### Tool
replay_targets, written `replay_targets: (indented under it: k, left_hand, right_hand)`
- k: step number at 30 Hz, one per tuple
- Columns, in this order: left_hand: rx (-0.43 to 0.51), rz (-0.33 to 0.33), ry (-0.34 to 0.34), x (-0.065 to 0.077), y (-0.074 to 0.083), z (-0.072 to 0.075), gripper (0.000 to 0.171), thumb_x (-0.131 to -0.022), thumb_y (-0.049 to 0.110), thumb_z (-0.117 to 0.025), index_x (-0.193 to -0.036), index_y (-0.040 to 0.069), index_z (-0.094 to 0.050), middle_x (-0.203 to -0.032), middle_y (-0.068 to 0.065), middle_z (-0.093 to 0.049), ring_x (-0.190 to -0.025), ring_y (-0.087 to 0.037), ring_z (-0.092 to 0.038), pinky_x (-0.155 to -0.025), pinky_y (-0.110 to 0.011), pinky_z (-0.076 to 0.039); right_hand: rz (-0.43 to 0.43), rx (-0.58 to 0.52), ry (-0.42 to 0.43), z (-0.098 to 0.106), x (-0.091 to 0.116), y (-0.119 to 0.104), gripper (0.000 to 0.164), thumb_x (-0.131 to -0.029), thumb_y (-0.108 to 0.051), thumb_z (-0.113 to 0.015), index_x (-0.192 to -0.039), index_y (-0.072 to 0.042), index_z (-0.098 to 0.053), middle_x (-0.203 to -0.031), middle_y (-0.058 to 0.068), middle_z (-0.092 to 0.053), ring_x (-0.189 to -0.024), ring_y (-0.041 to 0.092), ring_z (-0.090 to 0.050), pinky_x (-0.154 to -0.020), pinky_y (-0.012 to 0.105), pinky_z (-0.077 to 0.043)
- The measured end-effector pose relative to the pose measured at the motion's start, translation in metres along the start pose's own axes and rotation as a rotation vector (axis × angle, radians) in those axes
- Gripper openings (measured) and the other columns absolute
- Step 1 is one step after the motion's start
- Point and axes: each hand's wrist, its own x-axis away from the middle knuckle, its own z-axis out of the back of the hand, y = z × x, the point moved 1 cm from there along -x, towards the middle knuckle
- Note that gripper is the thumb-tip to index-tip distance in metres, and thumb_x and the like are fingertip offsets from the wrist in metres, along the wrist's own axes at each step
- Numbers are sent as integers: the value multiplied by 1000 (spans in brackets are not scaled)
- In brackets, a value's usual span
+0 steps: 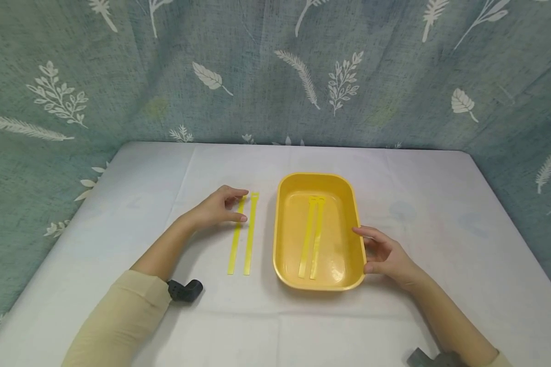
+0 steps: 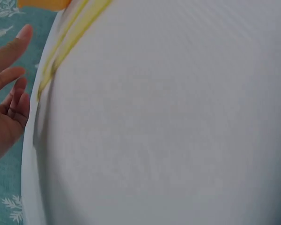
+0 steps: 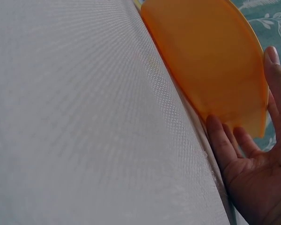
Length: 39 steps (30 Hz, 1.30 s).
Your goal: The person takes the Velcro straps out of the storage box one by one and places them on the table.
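Note:
Two flat yellow straps with wider, slotted-looking heads lie on the white tabletop: a left strap [image 1: 234, 244] and a right strap [image 1: 249, 239]. My left hand [image 1: 218, 206] is over the upper part of the left strap, thumb and fingers spread apart, holding nothing visible. The left wrist view shows its fingers [image 2: 4, 58] loosely bent beside the straps. To the right is a yellow rectangular tray [image 1: 337, 255] with two similar straps [image 1: 313, 237] side by side inside. My right hand [image 1: 387, 257] holds the tray's right edge, one finger at the rim and others against the outer wall [image 3: 206, 56].
A white cloth covers the table [image 1: 441, 214]. Behind it and along the sides hangs a green curtain [image 1: 257, 66] with white leaf prints. A black device [image 1: 185, 290] is on my left wrist, another dark one [image 1: 436, 358] on my right.

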Motion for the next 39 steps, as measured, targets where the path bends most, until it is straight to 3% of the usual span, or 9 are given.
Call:
replay_targets:
  k: [9, 16, 23, 28, 39]
  left_hand:
    - [165, -82, -6, -15, 27, 4, 73, -79, 22, -78, -142, 12, -43, -136, -16, -42, -123, -33, -40, -107, -45, -34]
    - [194, -104, -20, -28, 52, 6, 68, -79, 24, -78, -140, 21, -48, -136, -14, -44, -121, -33, -42, -103, -42, -38]
    - [189, -115, -54, -39, 82, 7, 59, -78, 25, -78, -133, 22, -56, -132, 1, -52, -112, -24, -47, -94, -38, -43]
    - [217, -135, -113, -48, 99, 3, 56, -80, 22, -76, -132, 20, -57, -131, -2, -54, -111, -24, -49, -87, -36, -46]
    - [261, -150, -209, -69, 127, -21, 52, -82, 18, -74, -131, 13, -57, -131, -13, -53, -111, -24, -53, -91, -33, -48]
  right_hand:
    - [-21, 22, 20, 0, -1, -1, 62, -84, -7, -71, -140, -12, -45, -143, 0, -41, -112, 13, -54, -86, 31, -53]
    - [-30, 17, 20, 0, -1, 0, 62, -84, -5, -70, -141, -11, -45, -142, 0, -41, -112, 13, -54, -85, 32, -53]
    - [-25, 7, 17, 0, -1, 1, 62, -84, -6, -70, -141, -12, -45, -144, 0, -40, -114, 13, -54, -86, 32, -53]
    - [-26, 7, 20, 1, 0, 2, 62, -84, -6, -70, -141, -11, -45, -144, 0, -39, -114, 13, -54, -86, 32, -53]
    - [-50, 23, 39, -1, 1, 2, 61, -84, -7, -71, -140, -12, -46, -142, -4, -41, -113, 11, -54, -86, 31, -53]
